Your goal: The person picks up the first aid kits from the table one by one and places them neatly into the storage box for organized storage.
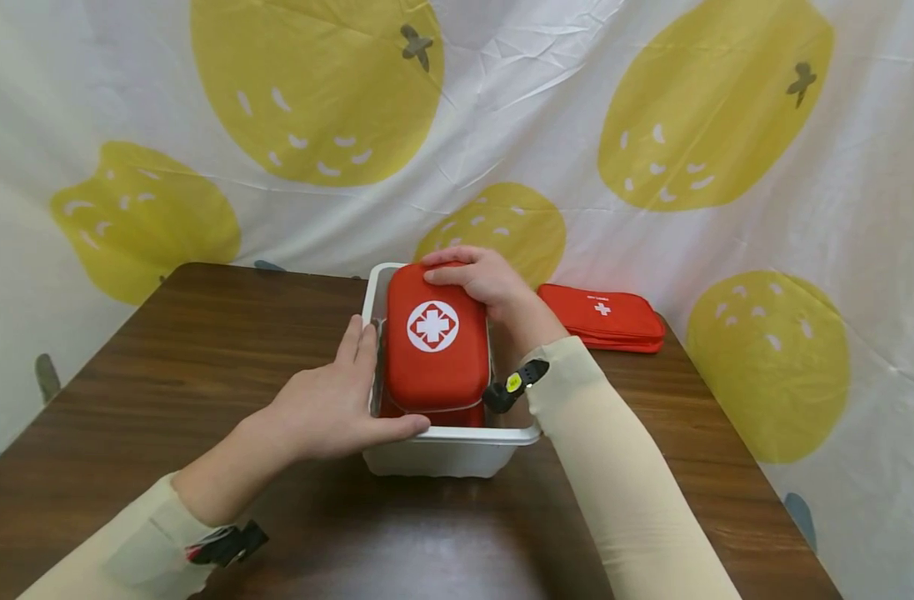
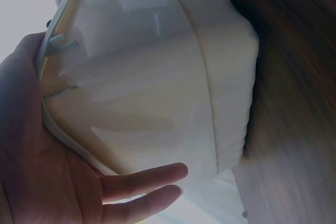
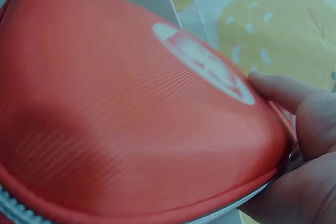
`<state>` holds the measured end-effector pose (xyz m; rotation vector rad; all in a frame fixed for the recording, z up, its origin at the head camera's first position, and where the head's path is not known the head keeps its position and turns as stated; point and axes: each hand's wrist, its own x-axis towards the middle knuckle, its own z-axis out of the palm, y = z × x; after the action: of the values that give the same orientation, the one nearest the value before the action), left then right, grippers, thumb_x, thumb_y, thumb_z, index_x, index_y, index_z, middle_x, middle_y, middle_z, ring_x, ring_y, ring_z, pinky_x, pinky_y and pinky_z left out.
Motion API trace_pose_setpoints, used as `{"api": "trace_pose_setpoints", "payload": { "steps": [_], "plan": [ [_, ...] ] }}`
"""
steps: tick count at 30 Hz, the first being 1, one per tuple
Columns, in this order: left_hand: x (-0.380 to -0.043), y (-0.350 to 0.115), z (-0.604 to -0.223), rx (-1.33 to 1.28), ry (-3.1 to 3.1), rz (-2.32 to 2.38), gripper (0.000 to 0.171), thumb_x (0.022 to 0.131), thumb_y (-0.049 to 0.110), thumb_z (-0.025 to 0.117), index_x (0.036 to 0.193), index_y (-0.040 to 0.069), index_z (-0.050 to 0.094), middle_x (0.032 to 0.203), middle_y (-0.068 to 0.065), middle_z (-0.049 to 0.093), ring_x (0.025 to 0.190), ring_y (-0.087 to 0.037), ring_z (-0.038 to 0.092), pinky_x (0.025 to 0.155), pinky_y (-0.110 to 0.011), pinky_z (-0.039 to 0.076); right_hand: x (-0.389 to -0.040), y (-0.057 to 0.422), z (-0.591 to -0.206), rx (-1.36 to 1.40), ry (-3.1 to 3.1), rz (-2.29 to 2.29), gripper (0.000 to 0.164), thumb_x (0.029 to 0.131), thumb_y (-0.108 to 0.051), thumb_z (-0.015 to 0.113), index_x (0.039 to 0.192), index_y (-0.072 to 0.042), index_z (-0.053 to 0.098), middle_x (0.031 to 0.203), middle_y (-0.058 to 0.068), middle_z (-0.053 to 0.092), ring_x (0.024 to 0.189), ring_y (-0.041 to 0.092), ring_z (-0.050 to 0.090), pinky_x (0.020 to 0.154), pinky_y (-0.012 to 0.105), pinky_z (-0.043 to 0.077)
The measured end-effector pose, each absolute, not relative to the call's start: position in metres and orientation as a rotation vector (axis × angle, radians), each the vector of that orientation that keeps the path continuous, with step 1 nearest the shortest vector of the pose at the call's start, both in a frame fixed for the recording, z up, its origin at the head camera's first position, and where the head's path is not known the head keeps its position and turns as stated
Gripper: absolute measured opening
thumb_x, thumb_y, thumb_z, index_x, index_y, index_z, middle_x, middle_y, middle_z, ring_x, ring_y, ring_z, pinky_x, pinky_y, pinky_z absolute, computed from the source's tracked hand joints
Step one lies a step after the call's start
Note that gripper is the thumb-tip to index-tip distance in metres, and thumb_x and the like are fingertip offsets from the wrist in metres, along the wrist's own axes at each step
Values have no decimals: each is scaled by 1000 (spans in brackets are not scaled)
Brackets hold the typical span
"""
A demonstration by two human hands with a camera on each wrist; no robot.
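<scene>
A red hard-shell first aid case (image 1: 436, 367) with a white cross emblem lies in the mouth of a white plastic bin (image 1: 442, 454). My right hand (image 1: 481, 275) grips the case's far right end; the right wrist view shows fingers (image 3: 281, 88) on its top and the thumb near its zipped edge. Beneath the case, more red shows inside the bin, mostly hidden. At the bin's near left corner rests my left hand (image 1: 332, 408), its thumb along the front rim. In the left wrist view two straight fingers (image 2: 149, 179) extend beside the bin's outer wall.
A flat red first aid pouch (image 1: 602, 317) with a white cross lies on the dark wooden table (image 1: 224, 358), right of the bin. Behind the table hangs a white curtain (image 1: 501, 75) printed with yellow fruit.
</scene>
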<state>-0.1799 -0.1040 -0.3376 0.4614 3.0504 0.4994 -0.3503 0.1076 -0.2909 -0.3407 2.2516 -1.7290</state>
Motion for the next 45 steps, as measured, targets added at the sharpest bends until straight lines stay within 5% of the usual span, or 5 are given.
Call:
{"api": "trace_pose_setpoints", "payload": {
  "steps": [15,27,34,40,45],
  "plan": [
    [-181,-102,-338,449,3042,511,139,69,100,41,163,3,7,171,-20,3,96,-31,72,72,-42,56,-349,109,-300,-309,2334,-1490,37,91,-8,71,129,-8,70,99,9,72,78,20,70,72,34,60],
    [-182,-101,-338,448,3041,505,139,70,99,43,163,3,7,170,-21,4,95,-31,72,69,-41,55,-349,111,-300,-283,2382,-1343,40,92,-10,70,132,-5,67,109,12,69,90,23,68,82,34,58],
    [-182,-101,-339,439,3051,499,139,69,99,43,163,4,6,170,-21,4,92,-33,72,69,-43,54,-349,110,-300,-284,2355,-1402,39,94,-9,68,132,-1,65,111,13,67,107,35,60,96,47,50],
    [-182,-101,-339,435,3054,495,140,69,100,44,164,5,5,170,-20,4,86,-31,72,69,-43,54,-344,108,-292,-250,2324,-1524,40,93,-12,69,133,-5,66,103,6,63,112,35,58,92,44,50],
    [-181,-102,-339,438,3052,498,139,70,98,45,163,4,6,170,-21,4,90,-32,72,71,-43,55,-340,113,-280,-295,2285,-1591,41,95,-15,67,135,-5,64,123,13,66,128,39,57,109,50,45]
  ]
}}
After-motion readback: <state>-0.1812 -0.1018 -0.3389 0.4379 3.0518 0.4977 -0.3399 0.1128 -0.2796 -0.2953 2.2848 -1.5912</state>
